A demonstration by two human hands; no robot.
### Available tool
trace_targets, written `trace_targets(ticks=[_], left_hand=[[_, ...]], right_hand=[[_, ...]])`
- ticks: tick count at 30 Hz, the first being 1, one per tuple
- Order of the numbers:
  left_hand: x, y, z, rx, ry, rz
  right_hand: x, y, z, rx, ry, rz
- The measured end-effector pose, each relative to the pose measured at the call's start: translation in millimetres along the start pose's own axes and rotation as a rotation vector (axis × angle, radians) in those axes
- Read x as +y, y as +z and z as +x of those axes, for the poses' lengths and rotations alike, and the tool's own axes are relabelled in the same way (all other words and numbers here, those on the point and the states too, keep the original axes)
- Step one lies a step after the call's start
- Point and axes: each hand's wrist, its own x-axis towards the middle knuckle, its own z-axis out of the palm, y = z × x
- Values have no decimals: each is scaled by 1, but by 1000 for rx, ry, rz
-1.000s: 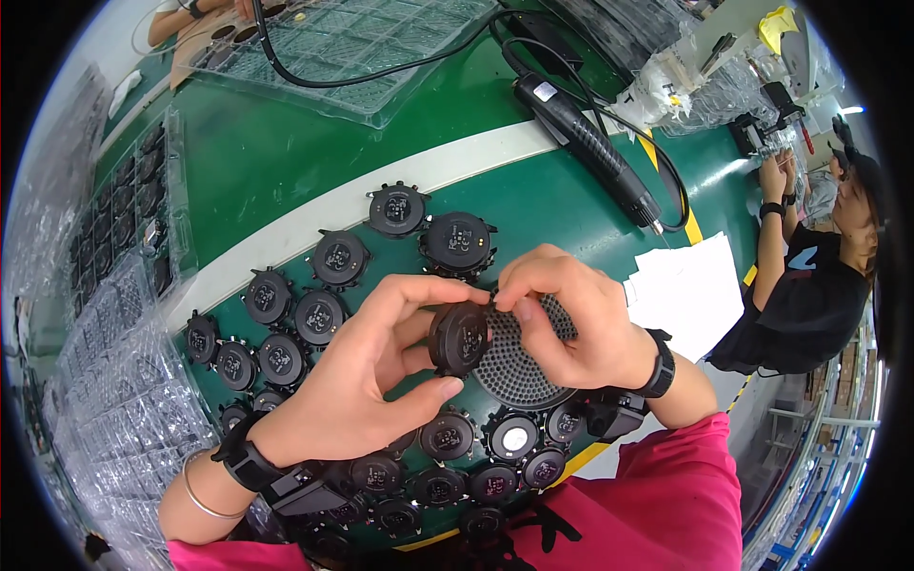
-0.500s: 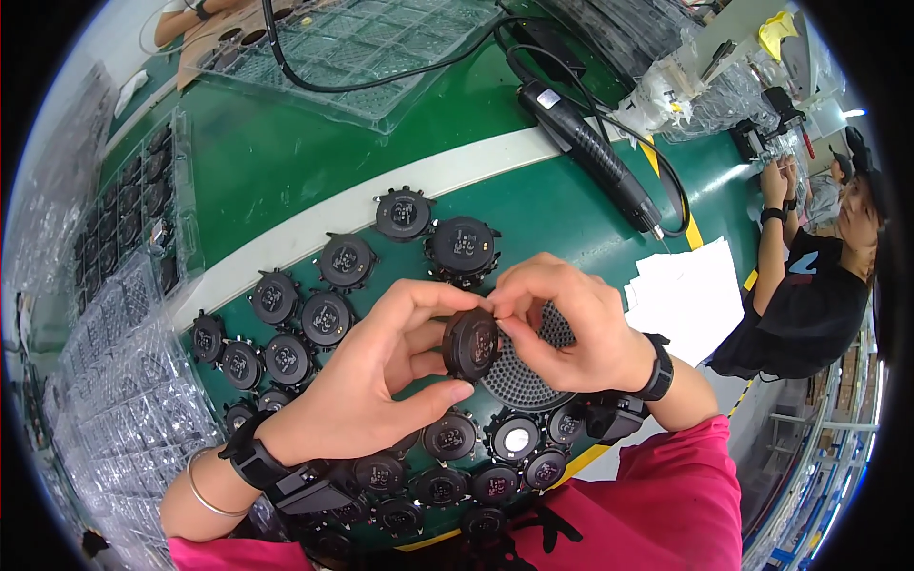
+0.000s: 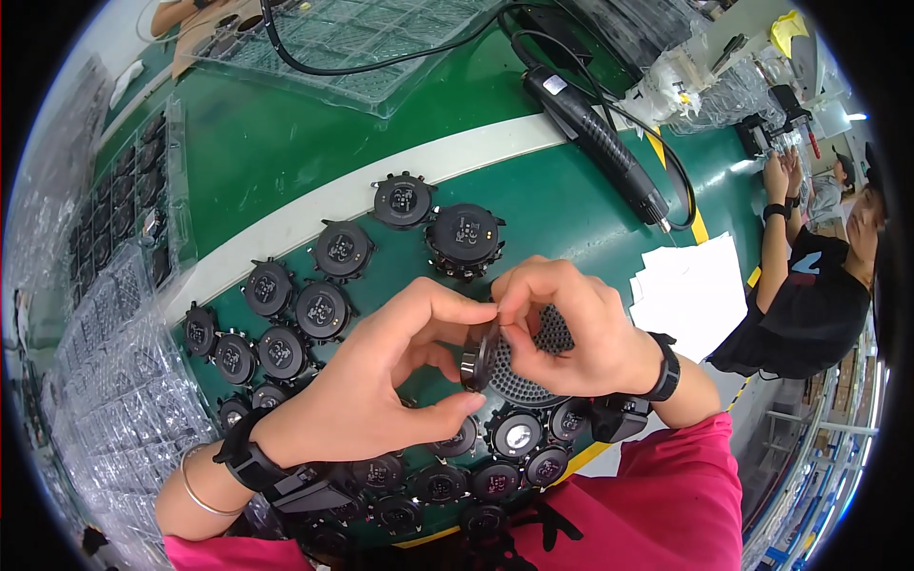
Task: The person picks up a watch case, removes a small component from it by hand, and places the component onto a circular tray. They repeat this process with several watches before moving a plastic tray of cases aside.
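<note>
My left hand (image 3: 367, 376) grips a dark round watch case (image 3: 482, 358) by its edge, between the thumb below and the fingers above. The case is turned nearly edge-on. My right hand (image 3: 583, 335) pinches thumb and forefinger together at the top edge of the case; whatever lies between these fingertips is too small to make out. Beneath the right hand sits a round grey studded dish (image 3: 522, 383), partly covered by it. Several black watch cases (image 3: 322, 309) lie back-up to the left, and more lie below my hands. One watch case with a bright silver disc (image 3: 515, 435) is among the lower ones.
A black electric screwdriver (image 3: 600, 143) with a looping cable rests at the back right. White paper sheets (image 3: 690, 295) lie right. Clear plastic trays (image 3: 143, 371) are stacked left, beside a tray of watch cases (image 3: 124, 214). A person in black (image 3: 809, 285) is at the right.
The held watch case has turned from showing its back face to nearly edge-on. Both hands stay close together around it. The view has shifted slightly.
</note>
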Motion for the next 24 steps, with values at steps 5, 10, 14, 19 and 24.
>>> trace_targets(ticks=[5, 10, 14, 19, 24], left_hand=[[2, -8, 0, -6, -28, 92], [9, 2, -2, 11, -188, -84], [8, 0, -3, -3, -193, -36], [10, 1, -4, -15, -272, -6], [11, 2, -2, -38, -321, 11]], right_hand=[[-3, -9, 4, -45, -35, 5], [-2, -16, 7, -112, -108, -3], [2, -8, 7, 50, -154, 23], [3, -1, 8, 81, -208, 44], [4, 2, 4, 69, -234, -27]])
